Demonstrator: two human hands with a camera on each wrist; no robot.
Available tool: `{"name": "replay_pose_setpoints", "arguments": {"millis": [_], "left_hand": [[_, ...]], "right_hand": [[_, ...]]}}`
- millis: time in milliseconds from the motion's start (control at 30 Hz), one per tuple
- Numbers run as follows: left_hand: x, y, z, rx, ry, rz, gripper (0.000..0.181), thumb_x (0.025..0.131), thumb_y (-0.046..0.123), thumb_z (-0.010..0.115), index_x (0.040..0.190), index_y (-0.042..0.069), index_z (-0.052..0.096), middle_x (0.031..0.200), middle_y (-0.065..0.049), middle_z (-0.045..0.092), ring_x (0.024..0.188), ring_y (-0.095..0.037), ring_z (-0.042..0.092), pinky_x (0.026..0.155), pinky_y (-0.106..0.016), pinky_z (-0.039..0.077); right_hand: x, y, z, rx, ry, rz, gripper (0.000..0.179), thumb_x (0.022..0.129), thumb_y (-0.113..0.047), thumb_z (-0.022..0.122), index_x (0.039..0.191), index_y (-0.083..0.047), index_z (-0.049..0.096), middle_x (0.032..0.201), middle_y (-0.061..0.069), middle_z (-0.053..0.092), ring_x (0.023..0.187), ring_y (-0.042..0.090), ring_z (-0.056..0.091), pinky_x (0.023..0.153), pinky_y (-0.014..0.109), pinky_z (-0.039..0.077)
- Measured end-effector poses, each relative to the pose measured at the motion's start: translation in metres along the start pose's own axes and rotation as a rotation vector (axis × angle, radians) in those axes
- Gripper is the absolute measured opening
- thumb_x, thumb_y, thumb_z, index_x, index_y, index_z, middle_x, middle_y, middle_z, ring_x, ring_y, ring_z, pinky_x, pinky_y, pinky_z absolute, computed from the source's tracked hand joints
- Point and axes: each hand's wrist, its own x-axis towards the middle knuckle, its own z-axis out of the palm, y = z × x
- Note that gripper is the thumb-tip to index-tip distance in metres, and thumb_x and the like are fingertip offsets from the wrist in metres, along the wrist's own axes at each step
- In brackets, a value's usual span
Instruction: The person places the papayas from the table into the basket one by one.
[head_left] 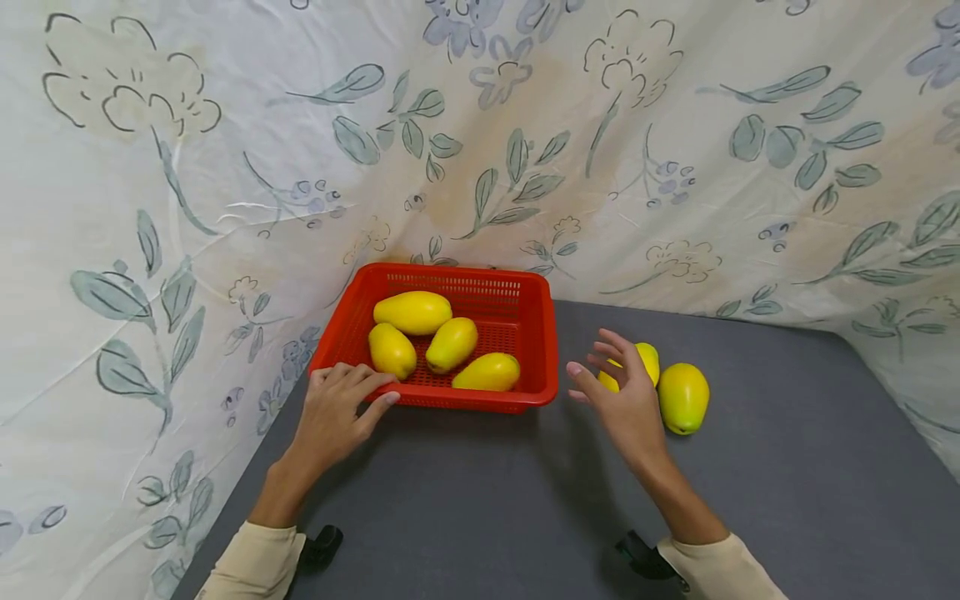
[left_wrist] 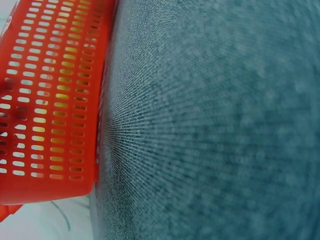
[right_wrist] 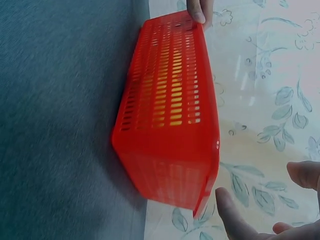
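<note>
A red plastic basket with slotted walls holds several yellow mangoes. My left hand grips its near rim at the left corner, fingers over the edge and thumb along the front. To the right of the basket, my right hand is held up with nothing in it, fingers spread and slightly bent. Just beyond that hand lie two more mangoes: one is partly hidden behind it, the other, yellow-green mango shows fully. The left wrist view shows the basket's slotted wall and no fingers.
A dark grey cloth-covered table lies under everything. Floral fabric hangs behind and along the left side, close to the basket's back edge. Black straps show by both beige sleeves.
</note>
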Motion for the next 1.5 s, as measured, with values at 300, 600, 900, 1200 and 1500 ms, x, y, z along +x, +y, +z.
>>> {"name": "replay_pose_setpoints", "arguments": {"millis": [300, 600, 900, 1200, 1500], "left_hand": [[0.0, 0.0, -0.001, 0.013, 0.0, 0.006, 0.031, 0.09, 0.032, 0.079, 0.117, 0.015, 0.078, 0.101, -0.006, 0.072, 0.096, -0.029, 0.059, 0.091, -0.054, 0.039], [0.0, 0.0, -0.001, 0.014, -0.01, -0.002, 0.032, 0.091, 0.032, 0.079, 0.118, 0.016, 0.078, 0.102, -0.005, 0.073, 0.097, -0.029, 0.059, 0.092, -0.054, 0.039], [-0.001, -0.002, -0.001, 0.008, 0.004, 0.009, 0.031, 0.091, 0.032, 0.079, 0.117, 0.016, 0.078, 0.101, -0.006, 0.072, 0.096, -0.028, 0.059, 0.091, -0.054, 0.039], [0.0, -0.001, -0.001, 0.011, 0.009, 0.016, 0.031, 0.09, 0.031, 0.079, 0.117, 0.016, 0.078, 0.101, -0.006, 0.072, 0.096, -0.029, 0.06, 0.091, -0.054, 0.039], [-0.001, -0.002, 0.0, 0.005, 0.005, 0.018, 0.031, 0.092, 0.032, 0.078, 0.118, 0.015, 0.078, 0.101, -0.006, 0.072, 0.097, -0.029, 0.06, 0.091, -0.054, 0.039]], "right_hand": [[-0.002, 0.008, -0.014, 0.019, -0.02, 0.026, 0.081, 0.099, -0.032, 0.077, 0.164, -0.016, 0.032, 0.161, 0.011, 0.042, 0.147, 0.033, 0.046, 0.087, 0.027, 0.06], [-0.003, 0.015, -0.023, 0.057, 0.002, 0.044, 0.08, 0.1, -0.029, 0.077, 0.164, -0.013, 0.032, 0.161, 0.012, 0.04, 0.148, 0.035, 0.043, 0.083, 0.022, 0.06], [-0.005, 0.021, -0.033, 0.034, 0.035, 0.055, 0.082, 0.098, -0.031, 0.078, 0.164, -0.013, 0.033, 0.163, 0.013, 0.039, 0.148, 0.034, 0.043, 0.082, 0.025, 0.061], [-0.004, 0.028, -0.048, -0.075, 0.102, 0.048, 0.081, 0.099, -0.033, 0.077, 0.164, -0.012, 0.034, 0.163, 0.016, 0.04, 0.145, 0.037, 0.046, 0.076, 0.019, 0.06], [-0.003, 0.037, -0.065, -0.144, 0.154, 0.072, 0.083, 0.1, -0.033, 0.076, 0.165, -0.01, 0.03, 0.164, 0.02, 0.038, 0.144, 0.043, 0.046, 0.074, 0.014, 0.057]]}}
